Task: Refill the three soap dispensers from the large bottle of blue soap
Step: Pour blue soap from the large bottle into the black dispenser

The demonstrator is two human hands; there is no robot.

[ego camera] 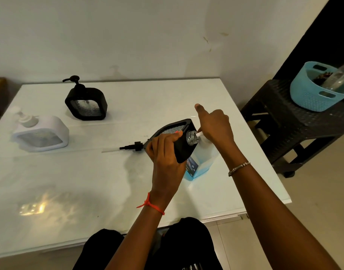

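at the far left of the white table (108,191) a white dispenser (40,136) stands with its pump screwed on. behind it and to the right, nearer the wall, a capped black dispenser (86,103) stands upright, its pump also in place. near the middle of the table a loose black pump (132,148) lies on its side, its clear tube pointing left. just right of it, the left hand (163,151) grips an open black dispenser (179,139), fingers curled over its upper edge and thumb underneath. this dispenser is tipped over to the right and lifted off the table, so its clear bare neck (191,137) meets the white spout of the large bottle of blue soap (202,162). that bottle stands upright near the table's right edge, partly hidden behind the tilted dispenser and the hands. the right hand (214,127) sits on the bottle's white top, most fingers curled down around it while the index finger sticks out straight toward the wall. off the table at the far right, a dark stool (284,121) carries a pale blue basket (311,96).
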